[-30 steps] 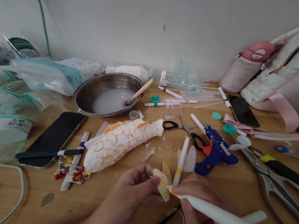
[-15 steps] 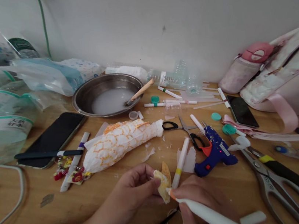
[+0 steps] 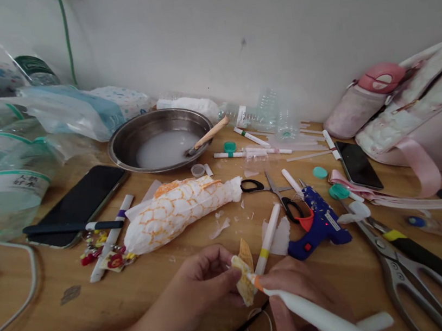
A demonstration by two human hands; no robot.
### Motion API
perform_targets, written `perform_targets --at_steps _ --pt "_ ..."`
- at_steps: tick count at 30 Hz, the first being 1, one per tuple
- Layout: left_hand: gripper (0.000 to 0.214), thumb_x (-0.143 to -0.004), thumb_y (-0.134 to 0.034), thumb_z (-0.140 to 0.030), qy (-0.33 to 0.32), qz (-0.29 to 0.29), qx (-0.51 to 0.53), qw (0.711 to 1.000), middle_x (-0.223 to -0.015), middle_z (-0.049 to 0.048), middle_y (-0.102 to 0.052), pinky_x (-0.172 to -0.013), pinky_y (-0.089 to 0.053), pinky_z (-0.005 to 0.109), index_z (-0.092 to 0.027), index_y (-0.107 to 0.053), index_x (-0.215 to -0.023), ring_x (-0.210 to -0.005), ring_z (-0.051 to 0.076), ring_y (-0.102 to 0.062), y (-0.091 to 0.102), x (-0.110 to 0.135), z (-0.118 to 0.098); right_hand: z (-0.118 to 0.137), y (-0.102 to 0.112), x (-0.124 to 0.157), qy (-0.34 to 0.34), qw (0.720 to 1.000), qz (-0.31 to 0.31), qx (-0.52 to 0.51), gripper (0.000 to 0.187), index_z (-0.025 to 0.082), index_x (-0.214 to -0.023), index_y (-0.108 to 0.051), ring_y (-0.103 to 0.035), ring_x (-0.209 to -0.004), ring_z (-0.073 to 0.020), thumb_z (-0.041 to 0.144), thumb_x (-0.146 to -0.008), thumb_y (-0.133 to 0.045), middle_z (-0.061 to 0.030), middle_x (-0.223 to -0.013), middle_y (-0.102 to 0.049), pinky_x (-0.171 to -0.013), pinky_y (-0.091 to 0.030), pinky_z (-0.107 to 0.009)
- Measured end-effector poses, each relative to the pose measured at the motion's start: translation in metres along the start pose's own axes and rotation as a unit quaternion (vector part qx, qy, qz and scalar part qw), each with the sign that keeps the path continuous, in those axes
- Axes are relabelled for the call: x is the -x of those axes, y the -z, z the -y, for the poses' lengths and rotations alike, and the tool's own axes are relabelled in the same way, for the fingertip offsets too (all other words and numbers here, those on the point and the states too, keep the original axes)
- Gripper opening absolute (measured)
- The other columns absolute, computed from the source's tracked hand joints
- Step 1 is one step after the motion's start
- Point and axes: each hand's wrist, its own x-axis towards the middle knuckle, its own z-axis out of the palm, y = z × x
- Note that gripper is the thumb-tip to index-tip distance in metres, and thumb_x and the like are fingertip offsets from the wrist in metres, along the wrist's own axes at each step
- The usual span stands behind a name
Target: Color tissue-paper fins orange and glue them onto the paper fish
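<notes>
- Far left, clear plastic bags with green-edged labels pile against the wall, and a pale cable loops over the wooden table in front of them.
- A black phone lies face up beside the bags; a black pen rests across its near edge and a purple-banded marker slants just to its right.
- Behind, a steel bowl holds cloudy liquid, a wooden-handled brush propped on its rim.
- At centre lies a white paper fish patterned with orange scales, scraps of paper scattered near it.
- At the near edge, the person's left hand pinches a small yellow-and-white paper piece between thumb and fingertips, lifted just above the table and well in front of the fish.
- The right hand is curled tight around a white marker, whose orange tip touches the paper piece.
- A yellow-banded marker lies just beyond the hands, next to black-handled scissors.
- A blue glue gun with an orange trigger rests to the right, teal caps near it.
- Large metal shears with black-and-yellow grips stretch towards the right corner.
- A second phone lies by a pink bag and a pink-lidded bottle against the wall.
</notes>
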Motion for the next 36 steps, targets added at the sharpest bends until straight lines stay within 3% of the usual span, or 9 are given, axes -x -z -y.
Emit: perform_targets --at_steps 6,13,19,26,32,36 --pt "0.033 -0.058 -0.077 -0.044 0.009 -0.001 -0.033 0.999 -0.060 -0.0050 -0.058 -0.058 -0.043 0.025 -0.018 -0.058 -0.066 -0.059 0.012 -0.053 -0.0011 0.0017 -0.0012 0.0012 -0.0025 0.0012 -0.026 0.999 -0.034 -0.027 0.026 0.021 -0.099 -0.055 -0.058 -0.069 -0.0109 0.007 -0.079 -0.047 -0.0012 -0.077 -0.059 -0.063 -0.051 -0.023" --pt "0.032 -0.058 -0.074 -0.045 0.004 0.013 -0.069 0.998 -0.063 -0.0039 -0.057 -0.059 -0.042 0.026 -0.019 -0.058 -0.066 -0.059 0.013 -0.051 -0.0023 0.0024 -0.0007 -0.0014 0.0006 0.0022 -0.011 1.000 0.011 -0.019 0.027 0.020 -0.102 -0.054 -0.060 -0.072 -0.0128 0.007 -0.079 -0.047 -0.0022 -0.078 -0.060 -0.064 -0.052 -0.025" --pt "0.027 -0.059 -0.072 -0.042 0.000 0.018 -0.095 0.995 -0.059 -0.0049 -0.055 -0.056 -0.039 0.025 -0.019 -0.057 -0.062 -0.055 0.012 -0.049 -0.0058 0.0027 -0.0058 0.0019 -0.0007 0.0024 -0.012 0.999 -0.032 -0.029 0.030 0.020 -0.102 -0.055 -0.059 -0.069 -0.0118 0.005 -0.078 -0.047 -0.0018 -0.077 -0.060 -0.062 -0.052 -0.025" --pt "0.021 -0.059 -0.066 -0.038 0.001 0.012 -0.133 0.991 -0.059 -0.0044 -0.054 -0.058 -0.038 0.025 -0.019 -0.057 -0.063 -0.058 0.013 -0.047 -0.0071 0.0036 -0.0044 0.0011 0.0009 0.0002 0.008 1.000 -0.001 -0.024 0.029 0.018 -0.101 -0.055 -0.060 -0.071 -0.0115 0.004 -0.077 -0.049 -0.0023 -0.079 -0.062 -0.063 -0.053 -0.022" --pt "0.020 -0.060 -0.066 -0.038 0.001 0.012 -0.148 0.989 -0.057 -0.0058 -0.051 -0.056 -0.035 0.024 -0.020 -0.059 -0.064 -0.057 0.013 -0.045 -0.0063 0.0025 -0.0034 0.0005 0.0002 0.0014 -0.019 0.999 0.023 -0.033 0.027 0.020 -0.104 -0.054 -0.061 -0.078 -0.0126 0.008 -0.081 -0.049 -0.0028 -0.084 -0.062 -0.069 -0.052 -0.024" --pt "0.024 -0.059 -0.070 -0.039 0.013 0.031 -0.097 0.995 -0.060 -0.0047 -0.056 -0.057 -0.040 0.025 -0.019 -0.060 -0.067 -0.057 0.012 -0.049 -0.0059 0.0024 -0.0048 0.0032 -0.0009 0.0016 -0.028 0.998 -0.028 -0.044 0.027 0.020 -0.100 -0.056 -0.058 -0.071 -0.0104 0.006 -0.079 -0.047 -0.0010 -0.079 -0.060 -0.065 -0.050 -0.023"
